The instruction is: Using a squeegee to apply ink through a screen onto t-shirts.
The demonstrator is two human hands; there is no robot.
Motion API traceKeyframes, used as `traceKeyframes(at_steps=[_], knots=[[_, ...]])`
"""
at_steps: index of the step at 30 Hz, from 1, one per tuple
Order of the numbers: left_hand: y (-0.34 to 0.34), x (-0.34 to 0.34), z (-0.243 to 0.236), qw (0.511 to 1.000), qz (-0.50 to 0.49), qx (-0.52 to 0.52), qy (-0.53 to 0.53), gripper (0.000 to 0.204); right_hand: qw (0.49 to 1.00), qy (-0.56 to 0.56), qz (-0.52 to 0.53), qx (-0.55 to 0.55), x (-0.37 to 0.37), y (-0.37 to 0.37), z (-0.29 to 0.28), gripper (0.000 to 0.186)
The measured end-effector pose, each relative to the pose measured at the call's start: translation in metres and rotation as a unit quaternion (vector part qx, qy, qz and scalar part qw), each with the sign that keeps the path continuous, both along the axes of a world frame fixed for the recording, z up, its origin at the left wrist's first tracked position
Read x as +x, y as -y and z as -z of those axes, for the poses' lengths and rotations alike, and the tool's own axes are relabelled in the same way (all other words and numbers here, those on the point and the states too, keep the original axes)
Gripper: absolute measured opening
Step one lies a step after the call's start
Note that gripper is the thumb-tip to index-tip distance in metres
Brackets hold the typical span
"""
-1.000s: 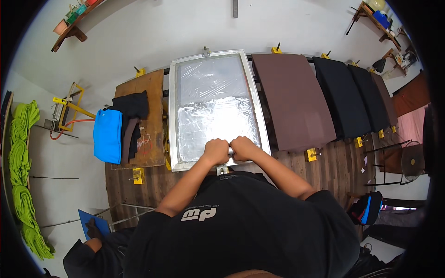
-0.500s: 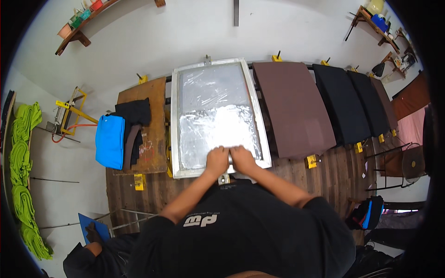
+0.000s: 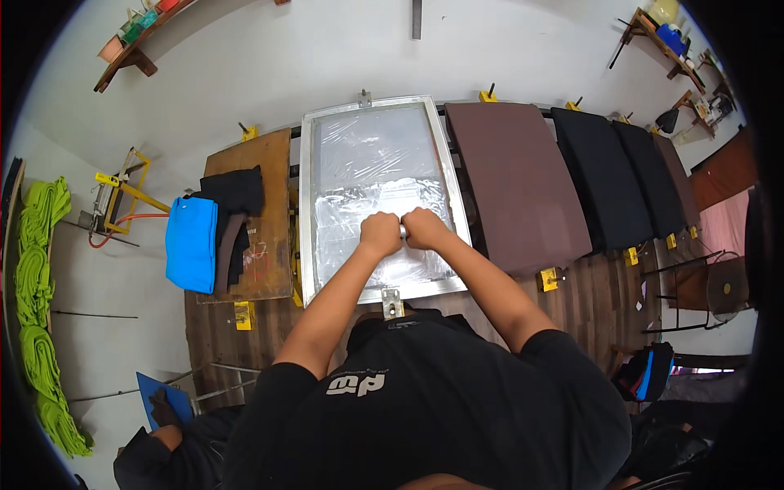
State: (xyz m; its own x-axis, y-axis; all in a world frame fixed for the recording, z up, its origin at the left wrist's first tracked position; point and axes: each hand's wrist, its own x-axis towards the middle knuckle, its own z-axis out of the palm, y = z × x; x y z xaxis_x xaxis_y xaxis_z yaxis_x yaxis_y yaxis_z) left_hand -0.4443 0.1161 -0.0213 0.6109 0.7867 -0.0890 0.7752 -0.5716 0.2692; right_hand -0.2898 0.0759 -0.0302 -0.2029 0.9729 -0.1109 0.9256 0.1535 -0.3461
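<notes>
Under the fingers, the framed screen (image 3: 308, 204) is lying flat, and its shiny film (image 3: 367, 139) is spreading, wrinkled, beyond the knuckles. In my judgement, this film could be creasing more, or even tearing, if the two hands were pressing unequally on the silvery bar (image 3: 403, 233). The bar could also be tilting or slipping, because both fists are holding it close to its middle. If the force were going sideways, the frame could be shifting against the metal bracket (image 3: 392, 304), which is sitting nearer to the body than the fingers.

The left hand (image 3: 381, 234) and the right hand (image 3: 424, 228) are standing side by side, knuckles upward, with both forearms reaching forward and converging. The fingers are clenching around the bar, and only a small piece is showing between them; its contact with the film is hiding from view.
</notes>
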Motion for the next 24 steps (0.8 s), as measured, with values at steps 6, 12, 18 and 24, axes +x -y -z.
traceKeyframes(at_steps=[6,12,18,24], knots=[[0.069,-0.021,-0.01,0.997,0.051,-0.056,-0.02,0.014,0.999,-0.015,-0.03,-0.04,-0.015,0.075,-0.007,0.018],[0.05,-0.019,-0.027,0.983,0.058,-0.161,-0.063,0.021,0.991,-0.039,-0.043,-0.121,-0.005,0.058,-0.011,0.018],[0.011,-0.01,-0.01,0.998,0.042,0.022,0.052,0.013,0.998,-0.045,0.026,0.033,-0.002,0.017,-0.007,0.012],[0.084,-0.036,0.027,0.991,0.064,0.055,0.106,0.01,0.991,-0.088,0.0,0.104,-0.026,0.097,0.028,0.023]])
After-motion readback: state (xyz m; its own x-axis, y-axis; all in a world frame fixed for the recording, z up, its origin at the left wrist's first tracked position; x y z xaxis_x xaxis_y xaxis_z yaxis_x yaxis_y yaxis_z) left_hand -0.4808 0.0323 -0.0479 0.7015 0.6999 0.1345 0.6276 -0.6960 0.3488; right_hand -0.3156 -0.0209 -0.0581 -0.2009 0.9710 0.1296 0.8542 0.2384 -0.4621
